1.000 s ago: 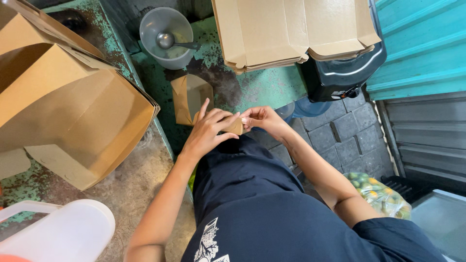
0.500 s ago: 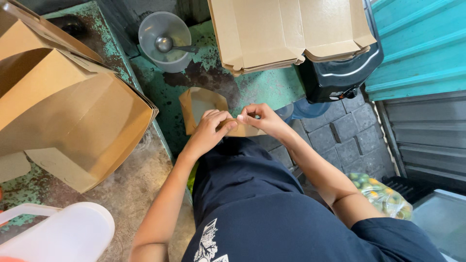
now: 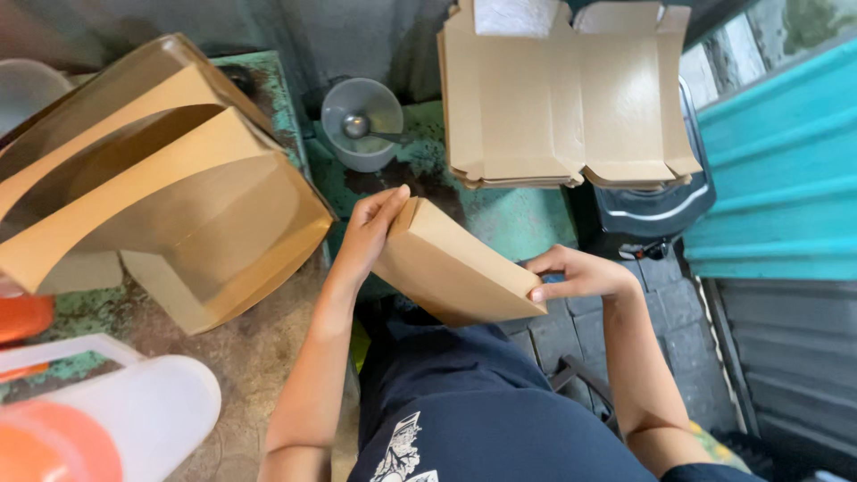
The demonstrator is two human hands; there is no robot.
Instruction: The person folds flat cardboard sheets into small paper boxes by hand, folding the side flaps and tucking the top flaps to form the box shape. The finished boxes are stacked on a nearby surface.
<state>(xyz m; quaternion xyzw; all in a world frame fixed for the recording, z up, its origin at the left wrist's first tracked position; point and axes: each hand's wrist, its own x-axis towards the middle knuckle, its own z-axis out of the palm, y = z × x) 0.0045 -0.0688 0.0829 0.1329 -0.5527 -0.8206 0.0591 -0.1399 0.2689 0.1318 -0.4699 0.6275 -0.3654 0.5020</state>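
Setting: a worn work surface (image 3: 500, 214) with flaking green paint, seen from above, with teal corrugated siding (image 3: 777, 170) at the right and grey paving blocks below
Person: seated at the surface in a dark blue shirt with a white print, both forearms reaching forward
Brown paper bag (image 3: 455, 263): flat and folded, held tilted in the air between the two hands, just above the person's lap and in front of the green surface
Left hand (image 3: 370, 234): fingers straight and together, pressed flat along the bag's upper left edge, thumb hidden behind the paper
Right hand (image 3: 580, 272): fingers curled onto the bag's lower right corner, pinching it between thumb and fingertips
Stack of flat boxes (image 3: 562, 98): unfolded brown cardboard, lying at the far side of the surface, well apart from the hands
Grey cup (image 3: 361, 120): a small round plastic cup with a spoon lying in it, near the boxes and beyond the left hand
Big paper bags (image 3: 170, 187): opened brown bags lying on their sides at the left, mouths gaping
White jug (image 3: 116, 411): lower left, beside an orange lid, blurred
Black bin (image 3: 652, 205): under the cardboard stack at the right
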